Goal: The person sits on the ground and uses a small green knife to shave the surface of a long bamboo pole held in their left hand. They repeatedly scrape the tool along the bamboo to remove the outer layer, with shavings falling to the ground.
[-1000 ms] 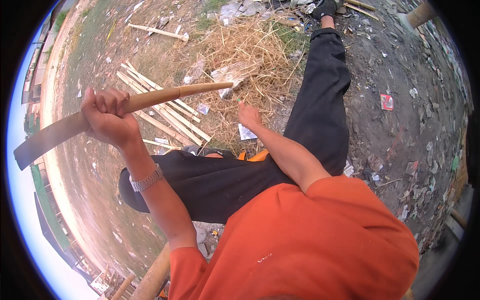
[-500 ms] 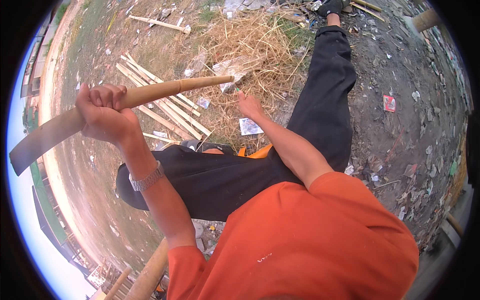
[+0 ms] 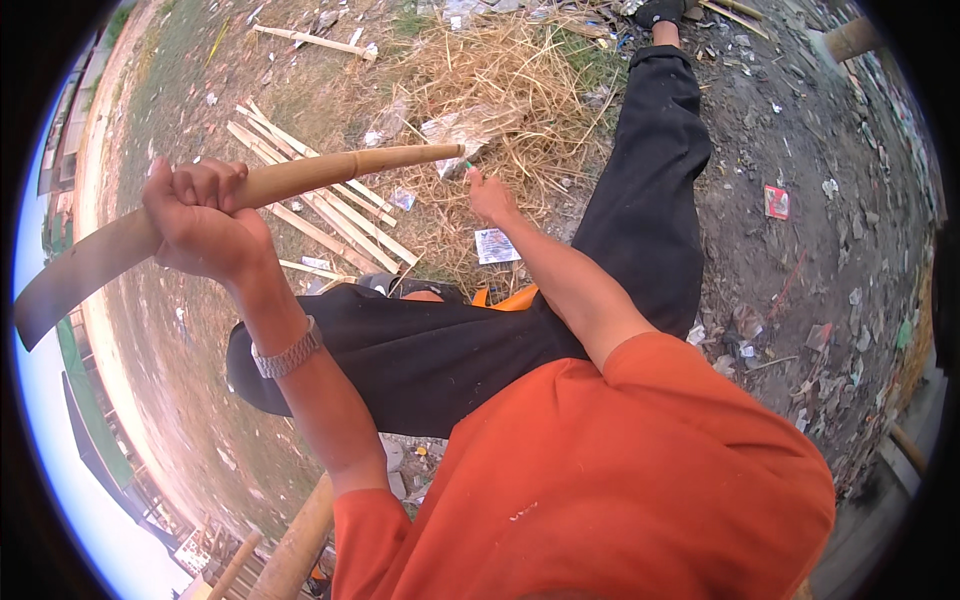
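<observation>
My left hand (image 3: 210, 220), raised at the left with a metal watch on its wrist, is wrapped round a long bamboo piece (image 3: 300, 181). The bamboo slants across in front of me, its broad darker end at the left and its narrow end pointing to the right. Close to that narrow end is my right hand (image 3: 492, 198), its fingers closed on something I cannot make out. Only a small green bit (image 3: 469, 164) shows beyond those fingers, right by the bamboo tip. Below the bamboo lies a heap of straw-coloured shavings (image 3: 500, 85).
Split bamboo strips (image 3: 320, 200) lie in a loose pile on the ground at the left, and one more strip (image 3: 315, 42) farther off. My black-trousered leg (image 3: 650, 170) stretches away at the right. Litter, including a red packet (image 3: 776, 202), dots the dirt. A thick pole (image 3: 295, 545) stands at lower left.
My right hand has moved slightly up and left, staying close to the bamboo's narrow end. The bamboo and my left hand have shifted a little to the left.
</observation>
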### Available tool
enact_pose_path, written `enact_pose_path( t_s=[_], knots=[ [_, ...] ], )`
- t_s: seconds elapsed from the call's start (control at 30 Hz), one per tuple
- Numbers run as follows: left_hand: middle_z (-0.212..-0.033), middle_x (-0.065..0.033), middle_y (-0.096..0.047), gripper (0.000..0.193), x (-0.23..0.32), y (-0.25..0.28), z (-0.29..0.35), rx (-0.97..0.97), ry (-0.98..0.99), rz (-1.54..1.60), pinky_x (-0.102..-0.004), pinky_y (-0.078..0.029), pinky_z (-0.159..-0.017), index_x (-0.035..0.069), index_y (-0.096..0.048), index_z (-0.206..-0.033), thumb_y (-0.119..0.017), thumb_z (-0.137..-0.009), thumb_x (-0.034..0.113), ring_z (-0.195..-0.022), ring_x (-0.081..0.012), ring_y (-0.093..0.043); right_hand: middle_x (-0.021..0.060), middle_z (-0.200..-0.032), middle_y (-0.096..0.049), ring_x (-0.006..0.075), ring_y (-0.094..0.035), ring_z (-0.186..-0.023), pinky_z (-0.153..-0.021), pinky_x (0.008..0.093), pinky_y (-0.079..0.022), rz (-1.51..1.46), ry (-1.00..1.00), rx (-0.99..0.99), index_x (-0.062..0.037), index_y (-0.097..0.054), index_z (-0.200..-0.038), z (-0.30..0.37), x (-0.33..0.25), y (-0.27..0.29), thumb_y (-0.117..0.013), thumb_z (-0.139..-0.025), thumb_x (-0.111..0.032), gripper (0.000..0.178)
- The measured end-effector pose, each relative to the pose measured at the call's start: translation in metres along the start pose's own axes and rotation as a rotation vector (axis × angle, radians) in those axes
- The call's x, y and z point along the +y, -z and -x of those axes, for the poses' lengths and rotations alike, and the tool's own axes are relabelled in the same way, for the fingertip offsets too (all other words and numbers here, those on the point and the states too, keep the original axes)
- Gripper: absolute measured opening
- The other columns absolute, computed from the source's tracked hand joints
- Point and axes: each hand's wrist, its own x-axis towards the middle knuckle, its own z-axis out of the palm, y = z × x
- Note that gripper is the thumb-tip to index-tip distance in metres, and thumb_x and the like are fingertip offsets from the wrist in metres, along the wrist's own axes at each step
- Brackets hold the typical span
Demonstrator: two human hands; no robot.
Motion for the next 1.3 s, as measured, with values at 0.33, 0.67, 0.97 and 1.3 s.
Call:
enact_pose_path(
  t_s=[0.33, 0.67, 0.97, 1.3],
  knots=[
    [-0.046, 0.0021, -0.021, 0.040, 0.000, 0.008, -0.006, -0.092, 0.004, -0.015, -0.0293, -0.030, -0.051, 0.017, -0.025, -0.055, -0.049, -0.086, 0.019, -0.040, -0.0109, -0.024, 0.0283, -0.098, -0.061, 0.0360, -0.061, -0.095, -0.083, 0.0452, -0.047, 0.343, 0.121, 0.147, 0.0046, -0.062, -0.103, -0.003, 0.002, 0.045, -0.026, -0.094, -0.053, 0.069],
    [-0.047, 0.0016, -0.020, 0.042, -0.006, 0.040, -0.015, -0.634, 0.022, 0.144, -0.0302, -0.023, -0.045, 0.014, -0.021, -0.054, -0.040, -0.091, 0.019, -0.042, -0.0115, -0.020, 0.0265, -0.064, -0.060, 0.0391, -0.061, -0.064, -0.069, 0.0496, -0.047, 0.043, 0.486, -0.164, 0.0062, -0.062, -0.064, 0.145, -0.096, 0.070, -0.025, -0.096, -0.049, 0.074],
    [-0.046, 0.0018, -0.019, 0.041, -0.004, 0.043, -0.011, -0.579, 0.037, 0.139, -0.0300, -0.022, -0.045, 0.014, -0.022, -0.054, -0.040, -0.091, 0.020, -0.042, -0.0109, -0.019, 0.0276, -0.059, -0.057, 0.0423, -0.060, -0.061, -0.067, 0.0502, -0.047, -0.045, 0.529, -0.031, 0.0082, -0.060, -0.063, 0.143, -0.079, 0.049, -0.029, -0.095, -0.049, 0.073],
    [-0.046, 0.0024, -0.019, 0.040, -0.002, 0.032, -0.007, -0.527, -0.004, 0.116, -0.0288, -0.025, -0.044, 0.015, -0.023, -0.056, -0.041, -0.091, 0.019, -0.041, -0.0102, -0.020, 0.0302, -0.062, -0.058, 0.0436, -0.060, -0.065, -0.068, 0.0511, -0.047, -0.025, 0.426, -0.033, 0.0080, -0.060, -0.060, 0.135, -0.071, 0.042, -0.029, -0.095, -0.049, 0.074]
  ],
)
